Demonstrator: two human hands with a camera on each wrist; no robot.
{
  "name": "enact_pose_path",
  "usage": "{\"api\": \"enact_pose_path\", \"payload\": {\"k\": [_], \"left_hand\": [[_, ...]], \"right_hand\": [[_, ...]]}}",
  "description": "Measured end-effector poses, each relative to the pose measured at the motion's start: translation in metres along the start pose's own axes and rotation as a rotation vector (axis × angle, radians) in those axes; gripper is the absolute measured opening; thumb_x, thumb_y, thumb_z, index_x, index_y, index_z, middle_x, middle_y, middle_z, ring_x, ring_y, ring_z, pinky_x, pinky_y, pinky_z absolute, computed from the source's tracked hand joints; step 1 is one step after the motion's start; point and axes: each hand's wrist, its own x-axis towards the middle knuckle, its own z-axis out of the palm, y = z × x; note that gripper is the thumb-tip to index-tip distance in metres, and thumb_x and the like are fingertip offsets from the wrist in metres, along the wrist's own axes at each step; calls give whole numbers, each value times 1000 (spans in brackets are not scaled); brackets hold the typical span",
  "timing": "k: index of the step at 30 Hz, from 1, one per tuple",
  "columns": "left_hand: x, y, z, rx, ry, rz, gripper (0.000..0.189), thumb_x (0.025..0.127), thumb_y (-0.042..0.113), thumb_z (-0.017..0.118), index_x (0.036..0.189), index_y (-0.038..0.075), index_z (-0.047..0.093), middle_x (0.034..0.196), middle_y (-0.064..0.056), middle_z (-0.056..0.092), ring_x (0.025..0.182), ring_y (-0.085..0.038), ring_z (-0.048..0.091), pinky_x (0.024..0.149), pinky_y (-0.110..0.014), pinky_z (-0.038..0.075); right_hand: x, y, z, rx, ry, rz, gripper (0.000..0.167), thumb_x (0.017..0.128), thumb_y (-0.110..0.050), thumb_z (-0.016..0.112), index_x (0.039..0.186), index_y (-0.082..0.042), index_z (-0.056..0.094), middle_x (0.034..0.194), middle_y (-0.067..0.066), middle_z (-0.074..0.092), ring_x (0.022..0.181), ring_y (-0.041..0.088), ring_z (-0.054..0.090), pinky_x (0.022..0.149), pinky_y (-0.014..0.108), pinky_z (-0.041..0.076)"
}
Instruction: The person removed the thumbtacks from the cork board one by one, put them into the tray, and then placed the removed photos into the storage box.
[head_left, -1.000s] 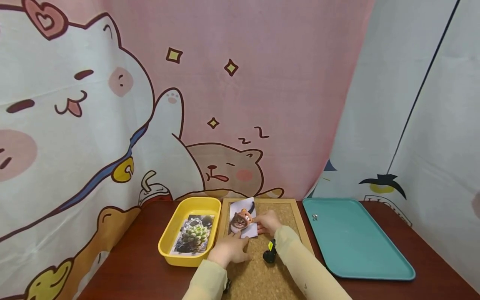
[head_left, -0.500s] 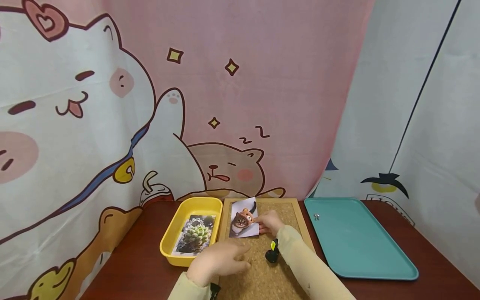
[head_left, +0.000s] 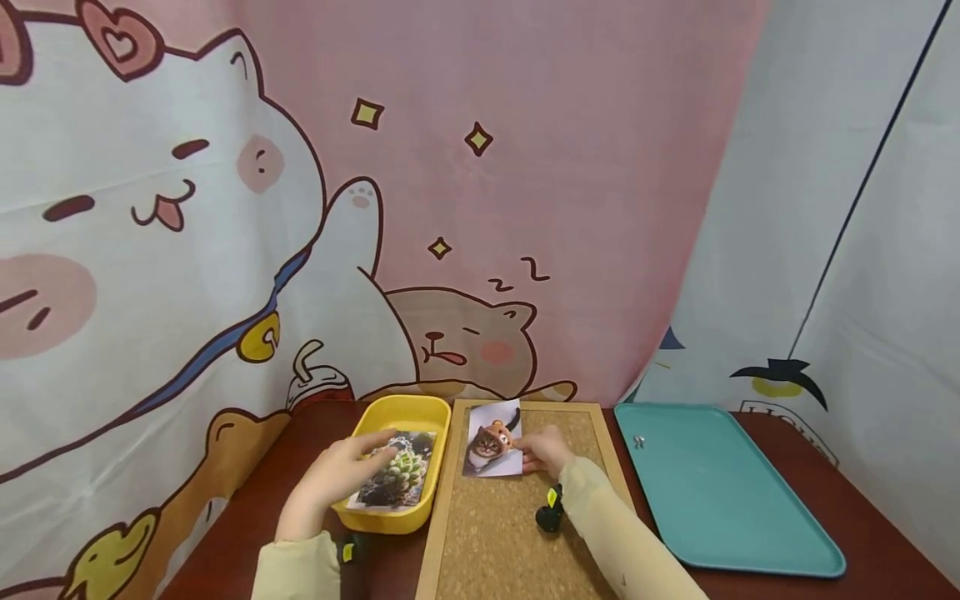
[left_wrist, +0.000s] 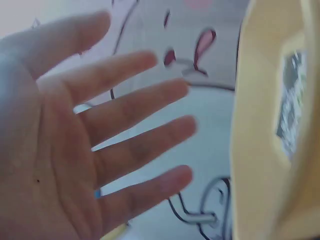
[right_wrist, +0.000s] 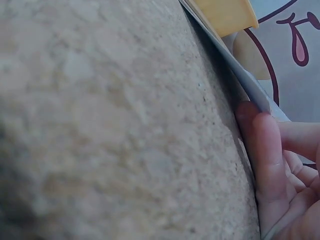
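The cat photo (head_left: 489, 450) lies near the top left of the framed cork board (head_left: 498, 533), its far edge reaching over the wooden frame. At the photo's right edge is my right hand (head_left: 547, 450); in the right wrist view its fingers (right_wrist: 270, 140) pinch the edge of the paper (right_wrist: 245, 80), slightly off the cork. My left hand (head_left: 333, 475) hovers over the left rim of the yellow basin (head_left: 443, 450) with fingers spread and nothing held. Inside the basin lies a succulent photo (head_left: 401, 479), partly covered by the left fingertips.
To the right of the board is a teal tray (head_left: 727, 492), bearing small silvery pieces (head_left: 639, 442) near its left edge. The dark red-brown table (head_left: 232, 533) shows at both sides. A printed curtain (head_left: 570, 208) hangs behind.
My left hand has left the cat photo's lower edge and moved left to the yellow basin. The right hand has stayed at the photo's right edge. The head view has shifted slightly.
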Motion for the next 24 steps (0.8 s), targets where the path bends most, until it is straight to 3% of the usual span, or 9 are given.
{"api": "enact_pose_path", "payload": {"k": [4,9,16,24], "left_hand": [[2,-24,-9,-71,129,-110,52,97,43,56,137,10,57,134,-17,57,120,-38,53,97,-57,41],[7,-49,-11,-271,241,-244,61,99,42,52,145,2,44,143,-24,44,131,-42,40,104,-57,34],[16,-91,5,-459,148,-314,73,100,35,51,155,3,14,153,-30,19,141,-45,18,111,-60,17],[17,-102,16,-491,121,-305,68,102,31,49,154,1,18,152,-30,23,141,-44,20,111,-60,16]], "right_hand": [[4,4,-2,20,-17,-7,18,86,-4,69,96,10,66,65,4,56,50,11,53,49,25,54],[6,3,-5,50,-41,-4,20,87,-4,68,99,11,65,69,5,57,52,11,53,50,25,54],[3,1,-5,49,-40,10,20,88,-4,67,100,11,65,69,4,56,52,10,53,51,24,54],[-5,-4,-8,59,-75,-1,15,88,-4,66,94,10,64,68,5,55,52,9,53,51,23,53]]}}
